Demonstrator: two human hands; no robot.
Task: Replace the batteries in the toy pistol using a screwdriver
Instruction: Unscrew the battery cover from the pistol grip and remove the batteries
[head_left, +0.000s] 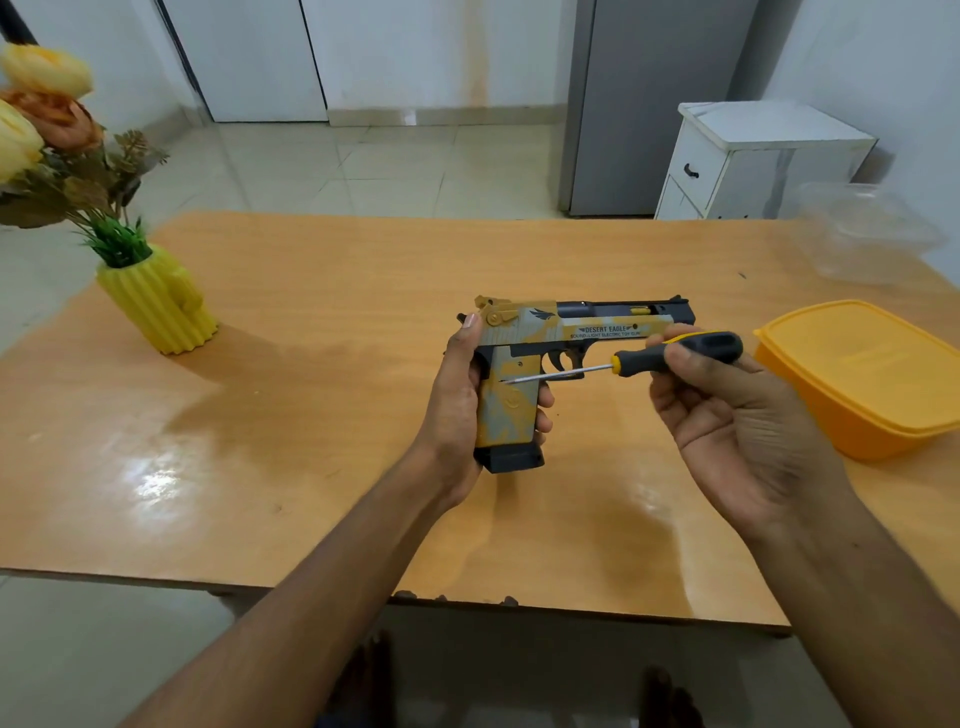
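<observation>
Toy pistol (571, 332), grey and yellow with a dark slide, was held above the middle of an orange wooden table (311, 415), its barrel pointing right and its grip pointing down toward the viewer. The left hand (457, 410) was wrapped around the grip from the left, thumb lying up along the rear of the slide and fingertips curling around the front edge of the grip. A black magazine base stuck out below that hand.

To the right, the right hand (727, 410) pinched the black-and-yellow handle of a screwdriver (649, 358) between thumb and fingertips, palm turned toward the viewer. The thin metal shaft ran leftward beneath the trigger guard, and its tip met the side of the grip, just beside the left hand's fingers.

An orange lidded plastic container (872, 379) sat on the table right of the right hand, with a clear plastic container (862, 234) behind it. A yellow ribbed vase (161, 306) of artificial flowers stood on the table's far left. 1 white drawer cabinet (748, 161) stood on the floor beyond.
</observation>
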